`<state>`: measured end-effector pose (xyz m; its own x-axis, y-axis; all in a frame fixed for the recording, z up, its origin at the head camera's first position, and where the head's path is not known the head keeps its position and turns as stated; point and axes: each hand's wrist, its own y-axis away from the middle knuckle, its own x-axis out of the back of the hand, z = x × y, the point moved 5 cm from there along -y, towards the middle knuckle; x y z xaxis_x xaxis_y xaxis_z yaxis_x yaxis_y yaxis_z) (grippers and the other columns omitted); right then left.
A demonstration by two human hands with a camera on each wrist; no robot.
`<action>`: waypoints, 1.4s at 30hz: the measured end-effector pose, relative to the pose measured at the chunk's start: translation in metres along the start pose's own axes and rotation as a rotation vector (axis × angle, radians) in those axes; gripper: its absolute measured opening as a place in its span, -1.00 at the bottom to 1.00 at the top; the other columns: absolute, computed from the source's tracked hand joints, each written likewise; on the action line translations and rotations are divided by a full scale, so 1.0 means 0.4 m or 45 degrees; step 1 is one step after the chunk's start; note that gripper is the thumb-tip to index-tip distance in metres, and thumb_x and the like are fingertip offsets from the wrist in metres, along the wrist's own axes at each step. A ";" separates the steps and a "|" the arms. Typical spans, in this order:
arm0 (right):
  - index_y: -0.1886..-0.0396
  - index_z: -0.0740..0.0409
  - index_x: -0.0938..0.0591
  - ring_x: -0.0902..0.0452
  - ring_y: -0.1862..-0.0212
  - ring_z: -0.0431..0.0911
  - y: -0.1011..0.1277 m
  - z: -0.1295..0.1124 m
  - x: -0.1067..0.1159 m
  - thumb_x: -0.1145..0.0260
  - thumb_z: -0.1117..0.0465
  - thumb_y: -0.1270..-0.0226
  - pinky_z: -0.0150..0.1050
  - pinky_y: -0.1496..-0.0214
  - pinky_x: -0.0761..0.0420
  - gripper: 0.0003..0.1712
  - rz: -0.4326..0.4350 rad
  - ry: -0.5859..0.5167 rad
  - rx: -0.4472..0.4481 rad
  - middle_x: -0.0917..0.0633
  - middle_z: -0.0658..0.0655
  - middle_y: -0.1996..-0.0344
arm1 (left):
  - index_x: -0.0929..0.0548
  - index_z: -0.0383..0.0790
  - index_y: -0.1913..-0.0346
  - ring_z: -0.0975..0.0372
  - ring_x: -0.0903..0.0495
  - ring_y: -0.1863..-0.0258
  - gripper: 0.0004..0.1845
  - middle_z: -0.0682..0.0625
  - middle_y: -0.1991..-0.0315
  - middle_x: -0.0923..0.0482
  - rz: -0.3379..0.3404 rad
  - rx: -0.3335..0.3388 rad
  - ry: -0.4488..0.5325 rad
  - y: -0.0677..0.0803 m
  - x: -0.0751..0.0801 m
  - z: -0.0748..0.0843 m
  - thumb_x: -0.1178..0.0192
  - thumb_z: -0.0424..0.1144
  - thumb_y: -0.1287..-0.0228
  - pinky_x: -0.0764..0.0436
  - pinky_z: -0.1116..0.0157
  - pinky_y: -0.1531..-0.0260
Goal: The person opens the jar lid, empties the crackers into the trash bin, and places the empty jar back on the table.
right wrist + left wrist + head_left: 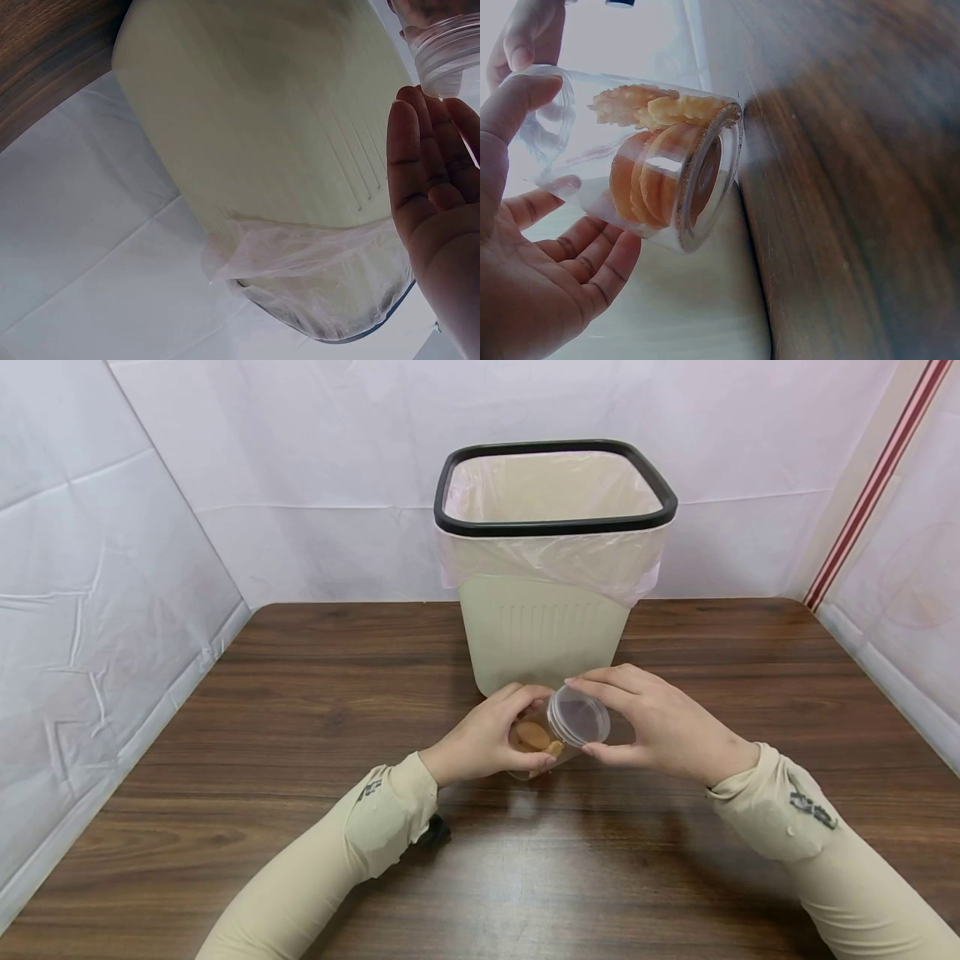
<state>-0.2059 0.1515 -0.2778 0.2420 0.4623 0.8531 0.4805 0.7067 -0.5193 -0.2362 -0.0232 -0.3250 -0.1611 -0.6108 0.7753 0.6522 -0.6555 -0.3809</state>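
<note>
A clear plastic jar (592, 169) with several round brown biscuits (656, 180) and paler crinkled pieces (660, 105) inside is tilted just above the table. My left hand (491, 735) grips the jar's side, the thumb on one side and the fingers on the other. At the jar's upper end, my right hand (660, 722) pinches the clear round lid (581, 717) between thumb and fingers. In the right wrist view, the ridged clear rim lies at the fingertips of the right hand (442, 180). Whether the lid is loose from the jar is unclear.
A cream trash bin (543, 627) with a black rim and a pale pink liner (555, 556) stands just behind the hands on the dark wood table (337, 677). White sheeting (322, 460) hangs behind the table and at both sides. A small black object (435, 833) shows beside the left cuff.
</note>
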 end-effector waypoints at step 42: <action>-0.20 0.23 -0.53 -0.52 -0.06 -0.03 0.001 -0.004 0.001 -0.38 -0.13 -0.16 -0.11 -0.11 -0.53 -0.28 0.011 -0.020 0.046 -0.60 0.13 -0.08 | -0.46 -0.21 -0.20 0.18 -0.51 0.05 -0.31 -0.07 0.04 -0.53 0.001 0.005 -0.017 0.000 0.001 0.003 -0.48 -0.13 0.03 -0.55 0.27 -0.01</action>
<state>-0.2040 0.1511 -0.2775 0.2323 0.4768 0.8477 0.4472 0.7216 -0.5284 -0.2353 -0.0231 -0.3242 -0.1506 -0.6049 0.7819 0.6551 -0.6534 -0.3793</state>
